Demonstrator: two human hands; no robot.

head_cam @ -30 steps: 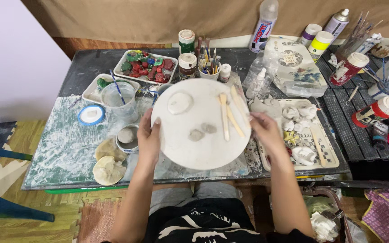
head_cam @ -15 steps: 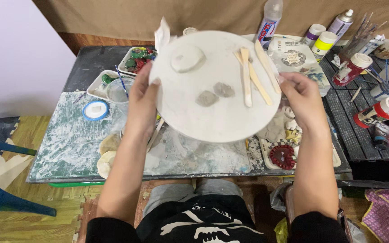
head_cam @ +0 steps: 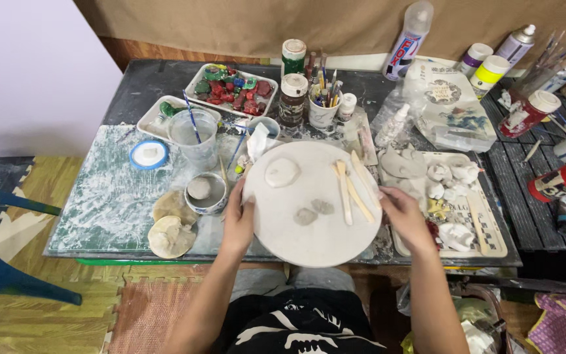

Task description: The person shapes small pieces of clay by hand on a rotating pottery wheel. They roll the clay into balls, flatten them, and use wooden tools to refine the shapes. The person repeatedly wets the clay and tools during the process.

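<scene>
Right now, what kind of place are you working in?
Most likely a home craft or clay-modelling corner. Both hands, left hand and right hand, hold a round white board carrying clay lumps and wooden sculpting sticks. Around it are a cup of brushes, paint bottles and a tray of painted pieces.

Between the two grips the round board (head_cam: 312, 203) is off-white, with two grey smudges and pale wooden sticks (head_cam: 350, 190). Left of the left grip sit a blue-rimmed lid (head_cam: 148, 154) and a green mat (head_cam: 119, 196) streaked white. Beyond the board, a white tray (head_cam: 230, 88) holds red, green and blue pieces. The table (head_cam: 145, 82) is black.
</scene>
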